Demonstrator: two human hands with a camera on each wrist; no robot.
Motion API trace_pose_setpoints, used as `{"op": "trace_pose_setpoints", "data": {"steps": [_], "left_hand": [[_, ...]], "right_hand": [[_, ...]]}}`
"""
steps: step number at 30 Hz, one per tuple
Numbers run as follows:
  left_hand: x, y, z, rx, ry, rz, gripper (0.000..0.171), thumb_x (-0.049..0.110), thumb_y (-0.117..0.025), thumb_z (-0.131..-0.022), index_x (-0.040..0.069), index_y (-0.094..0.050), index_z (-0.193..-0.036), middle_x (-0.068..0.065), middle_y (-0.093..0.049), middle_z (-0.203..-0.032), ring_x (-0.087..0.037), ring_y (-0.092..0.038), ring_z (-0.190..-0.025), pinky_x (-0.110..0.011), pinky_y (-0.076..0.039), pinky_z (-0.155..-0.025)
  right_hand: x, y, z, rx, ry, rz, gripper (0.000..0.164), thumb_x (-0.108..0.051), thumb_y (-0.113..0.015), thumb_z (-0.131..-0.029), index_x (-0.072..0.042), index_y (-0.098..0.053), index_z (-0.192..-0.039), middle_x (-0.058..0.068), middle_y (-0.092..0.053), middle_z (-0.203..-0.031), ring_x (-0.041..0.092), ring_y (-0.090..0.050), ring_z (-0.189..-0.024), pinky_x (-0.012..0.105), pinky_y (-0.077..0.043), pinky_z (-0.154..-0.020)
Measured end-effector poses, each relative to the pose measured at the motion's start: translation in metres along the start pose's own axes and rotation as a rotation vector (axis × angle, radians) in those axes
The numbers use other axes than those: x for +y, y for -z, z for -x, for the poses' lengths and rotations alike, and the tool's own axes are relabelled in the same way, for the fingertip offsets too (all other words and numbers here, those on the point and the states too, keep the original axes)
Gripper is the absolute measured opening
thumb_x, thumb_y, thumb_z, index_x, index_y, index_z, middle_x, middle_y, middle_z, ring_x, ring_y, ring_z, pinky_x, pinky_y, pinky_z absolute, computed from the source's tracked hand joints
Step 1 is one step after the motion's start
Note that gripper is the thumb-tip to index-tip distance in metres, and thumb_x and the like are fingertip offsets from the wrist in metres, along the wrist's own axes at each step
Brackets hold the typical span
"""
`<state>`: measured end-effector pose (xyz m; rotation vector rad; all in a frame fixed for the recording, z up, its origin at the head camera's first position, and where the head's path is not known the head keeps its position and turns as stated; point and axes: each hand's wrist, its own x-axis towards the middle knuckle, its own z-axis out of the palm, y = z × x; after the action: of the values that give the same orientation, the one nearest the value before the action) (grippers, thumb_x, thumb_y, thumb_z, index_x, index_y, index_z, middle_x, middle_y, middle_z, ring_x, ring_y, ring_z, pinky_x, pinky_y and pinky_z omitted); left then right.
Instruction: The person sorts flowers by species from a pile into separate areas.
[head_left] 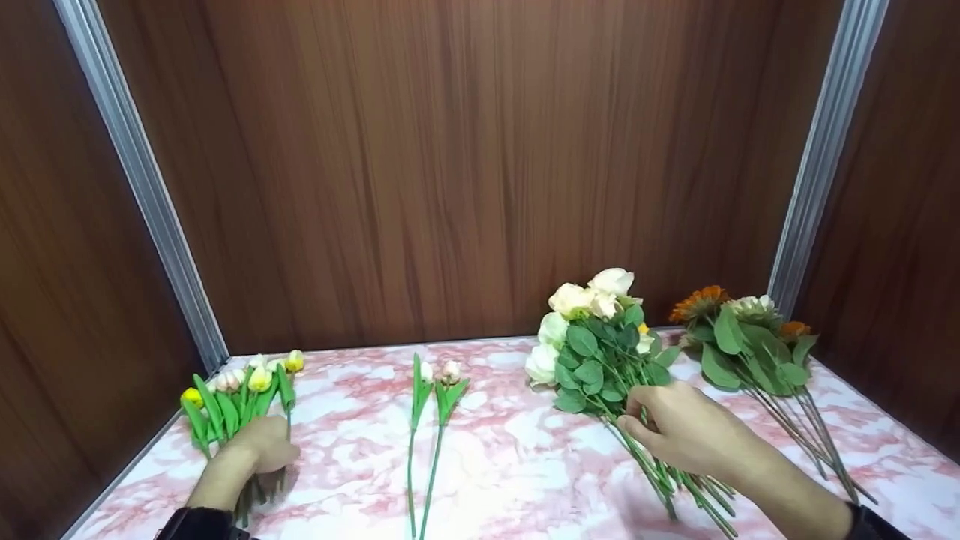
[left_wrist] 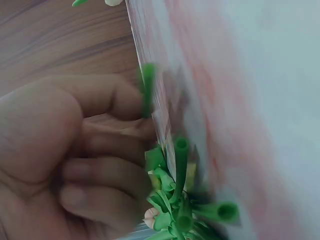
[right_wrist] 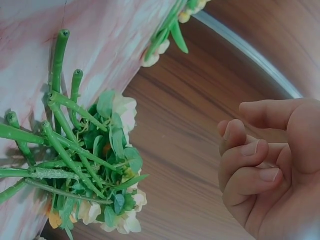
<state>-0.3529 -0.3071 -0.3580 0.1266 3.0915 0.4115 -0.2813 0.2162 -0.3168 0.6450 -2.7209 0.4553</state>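
My left hand (head_left: 259, 444) is over a bunch of tulips (head_left: 238, 394), yellow, white and pale pink, on the left of the table. In the left wrist view, its thumb and index finger pinch a green tulip stem (left_wrist: 147, 91); other cut stem ends (left_wrist: 181, 145) lie beside the fingers. My right hand (head_left: 686, 427) hovers above the stems of a bunch of cream roses (head_left: 577, 300). In the right wrist view, its fingers (right_wrist: 245, 165) are loosely curled with nothing between them, apart from the rose stems (right_wrist: 65, 120).
Two single tulips (head_left: 431, 405) lie side by side mid-table. Orange and white flowers (head_left: 739, 330) with long stems lie at the far right. The pink-and-white marbled table (head_left: 517, 480) is enclosed by brown wood panels (head_left: 450, 165) with metal corner strips.
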Motion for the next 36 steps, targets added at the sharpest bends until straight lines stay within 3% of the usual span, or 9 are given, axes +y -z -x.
{"op": "trace_pose_setpoints", "data": {"steps": [6, 9, 11, 16, 22, 24, 27, 33, 36], "left_hand": [[0.013, 0.003, -0.007, 0.260, -0.021, 0.139, 0.016, 0.015, -0.056, -0.081, 0.002, -0.055, -0.073, -0.004, -0.049, -0.060, -0.016, -0.048, -0.055, -0.029, -0.038, -0.050], [0.034, 0.008, -0.004, 0.335, -0.066, 0.203, 0.013, 0.013, -0.056, -0.080, 0.003, -0.056, -0.072, -0.003, -0.048, -0.059, -0.015, -0.045, -0.054, -0.028, -0.038, -0.048], [0.056, 0.011, 0.000, 0.339, -0.076, 0.256, 0.015, 0.013, -0.057, -0.080, 0.007, -0.053, -0.066, -0.003, -0.049, -0.059, -0.014, -0.044, -0.051, -0.027, -0.038, -0.045], [0.115, 0.009, 0.018, 0.303, -0.160, 0.310, 0.014, 0.009, -0.057, -0.079, 0.010, -0.057, -0.065, -0.002, -0.051, -0.058, -0.011, -0.045, -0.045, -0.022, -0.040, -0.039], [0.158, -0.017, 0.036, 0.260, -0.301, 0.166, 0.018, 0.008, -0.057, -0.075, 0.012, -0.051, -0.059, 0.001, -0.048, -0.054, -0.009, -0.043, -0.041, -0.021, -0.039, -0.037], [0.164, -0.026, 0.039, 0.240, -0.327, 0.111, 0.020, 0.008, -0.057, -0.073, 0.013, -0.048, -0.056, 0.001, -0.048, -0.051, -0.009, -0.043, -0.042, -0.022, -0.040, -0.039], [0.169, -0.038, 0.042, 0.152, -0.340, 0.065, 0.018, 0.009, -0.055, -0.073, 0.012, -0.048, -0.057, 0.001, -0.047, -0.051, -0.009, -0.043, -0.044, -0.021, -0.041, -0.042], [0.167, -0.048, 0.045, -0.103, -0.269, 0.016, 0.005, 0.005, -0.056, -0.072, 0.004, -0.057, -0.067, 0.003, -0.043, -0.052, -0.007, -0.037, -0.042, -0.018, -0.037, -0.037], [0.164, -0.048, 0.044, -0.146, -0.259, -0.014, 0.006, 0.007, -0.059, -0.070, 0.006, -0.056, -0.065, 0.003, -0.045, -0.050, -0.008, -0.040, -0.040, -0.019, -0.036, -0.036]], "right_hand": [[0.000, 0.001, 0.000, 0.006, 0.027, 0.008, 0.013, -0.026, -0.063, -0.086, -0.022, -0.060, -0.075, -0.015, -0.048, -0.056, -0.002, -0.040, -0.046, 0.018, -0.036, -0.045], [0.000, 0.001, 0.000, 0.004, 0.019, 0.006, 0.012, -0.027, -0.063, -0.086, -0.022, -0.060, -0.075, -0.015, -0.048, -0.056, -0.002, -0.041, -0.047, 0.019, -0.036, -0.045], [0.000, 0.001, 0.001, 0.004, 0.015, 0.007, 0.012, -0.027, -0.063, -0.086, -0.022, -0.060, -0.075, -0.015, -0.048, -0.056, -0.002, -0.041, -0.046, 0.019, -0.036, -0.044], [0.000, 0.001, 0.001, 0.010, 0.015, 0.007, 0.012, -0.027, -0.063, -0.086, -0.022, -0.060, -0.075, -0.014, -0.048, -0.055, -0.002, -0.041, -0.046, 0.019, -0.036, -0.043], [0.000, -0.001, 0.002, 0.029, 0.030, 0.009, 0.012, -0.024, -0.064, -0.085, -0.021, -0.059, -0.074, -0.014, -0.047, -0.056, -0.002, -0.039, -0.044, 0.018, -0.035, -0.042], [0.000, -0.001, 0.002, 0.027, 0.033, 0.008, 0.012, -0.025, -0.064, -0.085, -0.021, -0.060, -0.075, -0.014, -0.047, -0.056, -0.002, -0.039, -0.044, 0.018, -0.035, -0.042], [0.000, -0.001, 0.001, 0.020, 0.038, 0.001, 0.012, -0.026, -0.064, -0.085, -0.021, -0.060, -0.075, -0.014, -0.047, -0.056, -0.002, -0.039, -0.044, 0.018, -0.036, -0.042], [0.000, 0.000, 0.001, 0.006, 0.043, 0.003, 0.011, -0.026, -0.064, -0.085, -0.020, -0.061, -0.077, -0.014, -0.047, -0.056, -0.002, -0.039, -0.044, 0.019, -0.036, -0.042], [0.001, 0.001, 0.001, -0.006, 0.039, -0.001, 0.011, -0.027, -0.063, -0.086, -0.021, -0.061, -0.077, -0.014, -0.047, -0.054, -0.002, -0.039, -0.044, 0.019, -0.036, -0.042]]}}
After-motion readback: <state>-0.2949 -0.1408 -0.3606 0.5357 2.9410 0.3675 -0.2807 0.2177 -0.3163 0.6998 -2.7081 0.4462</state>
